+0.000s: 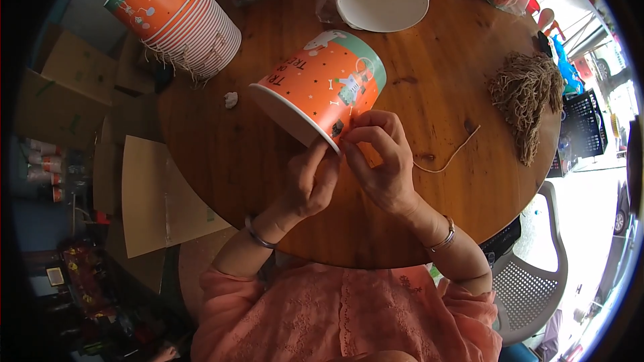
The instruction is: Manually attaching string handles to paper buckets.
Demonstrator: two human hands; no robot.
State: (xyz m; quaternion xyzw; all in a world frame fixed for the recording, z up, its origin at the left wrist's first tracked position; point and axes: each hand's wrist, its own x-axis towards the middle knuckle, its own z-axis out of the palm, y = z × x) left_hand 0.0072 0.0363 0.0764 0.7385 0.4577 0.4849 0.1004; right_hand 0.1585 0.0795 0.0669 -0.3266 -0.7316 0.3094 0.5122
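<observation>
An orange paper bucket (pixel 329 84) with a green band, white rim and printed cartoon figures lies tilted on its side, its mouth toward me and to the left. My left hand (pixel 310 177) is closed on the near edge of its rim, with some fingers inside the mouth. Against the outer wall close to that rim, my right hand (pixel 384 161) pinches with thumb and fingers; what sits between the fingertips is too small to make out. A thin brown cord (pixel 451 159) lies on the table and passes out of sight behind my right hand.
Nested orange buckets (pixel 191 23) with cords hanging from their rims stand at far left. White tubs in plastic wrap (pixel 384 0) are at the back. A bundle of brown cords (pixel 526 94) lies right on the round wooden table (pixel 449 94). A white crumpled scrap (pixel 231 100) lies left.
</observation>
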